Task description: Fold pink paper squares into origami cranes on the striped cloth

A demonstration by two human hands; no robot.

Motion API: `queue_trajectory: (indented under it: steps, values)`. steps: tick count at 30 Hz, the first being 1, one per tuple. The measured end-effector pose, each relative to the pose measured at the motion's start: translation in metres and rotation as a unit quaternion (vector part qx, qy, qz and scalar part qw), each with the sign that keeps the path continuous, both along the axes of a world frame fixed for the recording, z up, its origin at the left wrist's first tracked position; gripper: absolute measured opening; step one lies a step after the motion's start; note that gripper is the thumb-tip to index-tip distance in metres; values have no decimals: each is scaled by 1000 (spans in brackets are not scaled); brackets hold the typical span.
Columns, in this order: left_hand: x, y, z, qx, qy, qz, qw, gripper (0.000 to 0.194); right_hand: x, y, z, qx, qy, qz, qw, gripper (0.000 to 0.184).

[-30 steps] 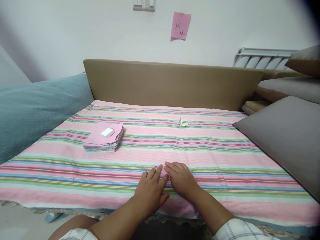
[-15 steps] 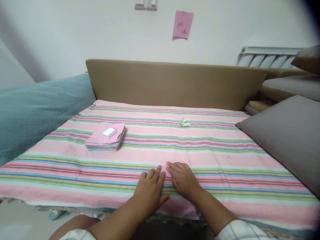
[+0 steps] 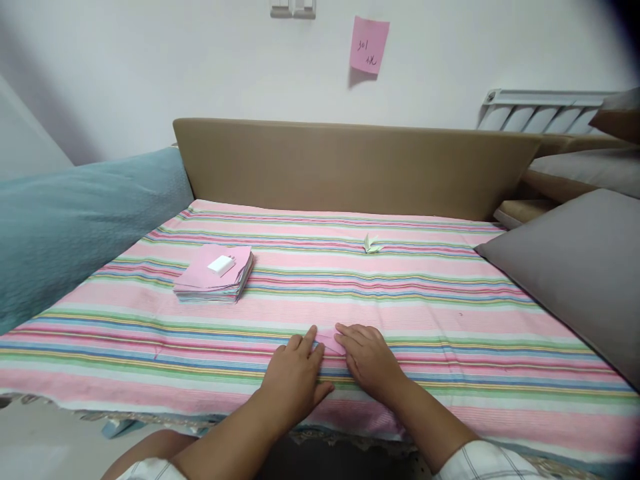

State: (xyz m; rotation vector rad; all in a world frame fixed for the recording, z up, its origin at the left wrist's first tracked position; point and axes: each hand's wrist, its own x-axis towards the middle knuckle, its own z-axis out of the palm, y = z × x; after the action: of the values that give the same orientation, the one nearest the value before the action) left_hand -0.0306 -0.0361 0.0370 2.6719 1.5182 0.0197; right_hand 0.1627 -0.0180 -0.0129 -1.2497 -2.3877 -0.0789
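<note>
A small folded piece of pink paper (image 3: 329,340) lies flat on the striped cloth (image 3: 320,310) between my hands. My left hand (image 3: 294,373) rests on the cloth with its fingers spread, the fingertips at the left edge of the paper. From the other side, the fingertips of my right hand (image 3: 367,353) press down on the paper's right part and cover it. That hand lies flat with its fingers stretched out, not wrapped round anything.
Left of my hands stands a stack of pink paper sheets (image 3: 200,270) with a white charger plug (image 3: 221,265) on top. Farther back sits a small pale green folded paper (image 3: 371,245). Grey cushions (image 3: 570,260) border the right side, a blue cushion (image 3: 90,227) the left.
My left hand has slid slightly left, baring more of the pink paper. My right hand stays on the paper almost unmoved. The view has shifted a little.
</note>
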Motion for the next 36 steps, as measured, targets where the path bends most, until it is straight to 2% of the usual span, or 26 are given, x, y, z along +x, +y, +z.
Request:
queue_trajectory:
  steps: [5, 13, 30, 36]
  values:
    - [-1, 1, 0, 6, -10, -22, 1000, 55, -1, -1, 1, -10, 9, -2, 1000, 36]
    - [-2, 3, -1, 2, -8, -16, 1000, 55, -2, 0, -1, 15, 36, -17, 999, 29]
    - [-2, 4, -2, 12, -5, -27, 1000, 56, 1, 3, -2, -1, 88, -22, 996, 21]
    - [-2, 5, -2, 7, -1, -29, 1000, 54, 3, 7, -1, -1, 79, -28, 997, 21]
